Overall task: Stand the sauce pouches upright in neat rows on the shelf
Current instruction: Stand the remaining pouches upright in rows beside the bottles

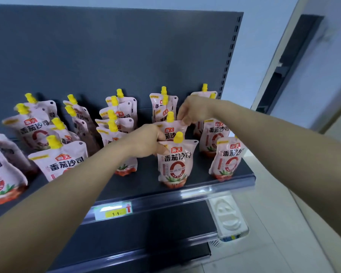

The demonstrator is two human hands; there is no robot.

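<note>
We read on the front pouch (175, 160): red badge "海天", below it "番茄沙司" in dark characters, then a large red "0". The pouch behind it (168, 130) shows the same "海天" badge. On the price tag (113, 210), clipped to the shelf rail (185, 196): blurred digits, apparently "9 9", beside a red up-arrow.

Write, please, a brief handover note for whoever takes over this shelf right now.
Left hand: apparently pinching the front pouch at its top-left corner.
Right hand: pinching the top-right corner of the pouch behind it.
Done: the right-end pouches stand upright on the shelf.
Left to do: the left-side pouches lean and sit askew; straighten them into rows.
</note>
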